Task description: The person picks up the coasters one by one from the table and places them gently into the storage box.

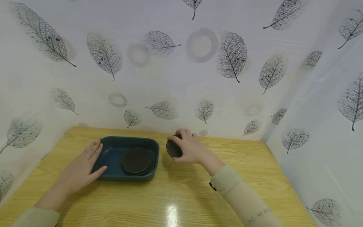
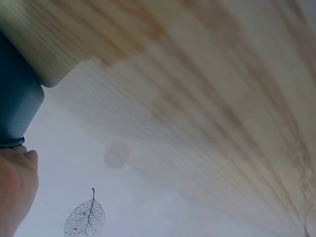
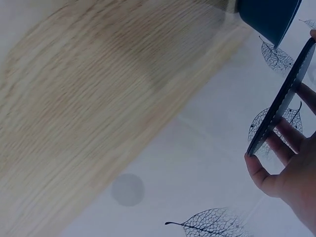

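Observation:
A dark blue rectangular tray (image 1: 110,180) with raised walls stands on the table; its outer wall also shows in the left wrist view. Inside its right half lie stacked round black coasters (image 1: 136,160). My left hand (image 1: 80,167) rests on the tray's left rim, fingers fairly straight and thumb reaching over the near left corner. To the right of the tray, my right hand (image 1: 190,148) grips another round black coaster (image 1: 173,149) by its edges, tilted up above the table. In the right wrist view this coaster (image 3: 284,98) appears edge-on, thin with a ridged rim, between thumb and fingers.
The wood-grain table (image 1: 181,195) ends at a pale cloth backdrop (image 1: 175,78) printed with dark leaves. That cloth also borders the table on the left and right sides.

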A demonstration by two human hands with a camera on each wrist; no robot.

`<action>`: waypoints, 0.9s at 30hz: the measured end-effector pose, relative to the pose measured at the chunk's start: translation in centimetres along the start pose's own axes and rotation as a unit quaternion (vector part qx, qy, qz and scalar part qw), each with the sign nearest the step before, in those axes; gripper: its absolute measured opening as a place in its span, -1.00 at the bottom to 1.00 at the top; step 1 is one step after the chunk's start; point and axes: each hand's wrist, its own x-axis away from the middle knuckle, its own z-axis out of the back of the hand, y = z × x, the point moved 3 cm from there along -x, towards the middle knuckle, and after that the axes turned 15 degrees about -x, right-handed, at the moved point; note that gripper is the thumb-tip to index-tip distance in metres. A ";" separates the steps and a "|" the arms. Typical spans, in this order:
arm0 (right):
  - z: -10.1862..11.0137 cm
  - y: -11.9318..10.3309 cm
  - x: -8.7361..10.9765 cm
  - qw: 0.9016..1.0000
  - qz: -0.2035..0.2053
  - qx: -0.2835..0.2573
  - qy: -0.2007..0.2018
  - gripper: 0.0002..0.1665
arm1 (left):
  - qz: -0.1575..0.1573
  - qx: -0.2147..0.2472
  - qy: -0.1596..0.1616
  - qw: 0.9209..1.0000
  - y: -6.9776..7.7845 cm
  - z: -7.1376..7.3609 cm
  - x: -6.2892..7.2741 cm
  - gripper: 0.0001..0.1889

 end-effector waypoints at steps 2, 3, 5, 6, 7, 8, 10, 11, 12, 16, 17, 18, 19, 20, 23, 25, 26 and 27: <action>0.0 -0.4 -0.5 1.000 0.004 -0.003 0.001 -0.01 | 0.001 0.001 -0.002 1.000 0.0 0.0 0.0 -0.03; 0.0 -0.6 -0.7 1.000 0.007 -0.006 0.002 -0.01 | 0.001 0.002 -0.003 1.000 0.0 0.0 0.0 -0.03; -0.2 -0.9 -1.2 1.000 0.008 -0.005 -0.001 0.00 | 0.001 0.001 -0.005 1.000 0.0 -0.1 -0.1 -0.03; -0.2 -1.1 -1.5 1.000 0.009 -0.004 -0.003 0.00 | 0.001 0.001 -0.005 1.000 0.0 -0.1 -0.1 -0.03; -0.2 -1.3 -1.8 1.000 0.012 -0.004 -0.004 0.00 | 0.001 0.001 -0.006 1.000 -0.1 -0.2 -0.1 -0.03; -0.3 -1.5 -2.0 1.000 0.013 -0.003 -0.006 0.00 | 0.002 0.001 -0.007 1.000 -0.1 -0.2 -0.1 -0.03; -0.3 -2.1 -2.5 1.000 0.015 0.000 -0.012 0.00 | 0.003 0.001 -0.008 1.000 -0.1 -0.3 -0.1 -0.03; -0.3 -2.3 -2.8 1.000 0.017 0.003 -0.014 0.00 | 0.004 0.002 -0.009 1.000 -0.1 -0.2 -0.1 -0.02; -0.4 -2.6 -3.0 1.000 0.019 0.006 -0.015 -0.01 | 0.005 0.003 -0.010 1.000 -0.1 -0.2 -0.1 -0.02; -0.7 -3.6 -4.1 0.999 0.026 0.024 -0.025 -0.02 | 0.008 0.007 -0.012 1.000 -0.2 -0.1 -0.1 -0.02; -0.9 -3.8 -4.4 0.999 0.028 0.032 -0.027 -0.02 | 0.008 0.007 -0.013 1.000 -0.2 -0.1 -0.1 -0.02; -1.0 -4.0 -4.6 0.998 0.029 0.038 -0.031 -0.03 | 0.008 0.007 -0.014 1.000 -0.2 -0.1 -0.1 -0.02; -1.2 -4.2 -4.9 0.998 0.031 0.045 -0.034 -0.02 | 0.007 0.007 -0.014 1.000 -0.2 0.0 -0.1 -0.02; -1.3 -4.4 -5.1 0.998 0.032 0.051 -0.037 -0.02 | 0.007 0.006 -0.014 1.000 -0.2 0.0 -0.1 -0.02; -1.9 -5.1 -5.7 0.996 0.039 0.072 -0.045 -0.01 | 0.005 0.006 -0.012 1.000 -0.1 0.0 -0.1 -0.03; -2.2 -5.6 -6.1 0.994 0.044 0.084 -0.050 -0.01 | 0.004 0.006 -0.009 1.000 -0.1 0.0 -0.1 -0.03; -2.3 -5.9 -6.2 0.994 0.046 0.089 -0.053 -0.02 | 0.003 0.006 -0.007 1.000 -0.1 0.0 -0.1 -0.03; -2.5 -6.1 -6.4 0.993 0.048 0.093 -0.056 -0.02 | 0.003 0.006 -0.007 1.000 -0.1 0.0 -0.1 -0.03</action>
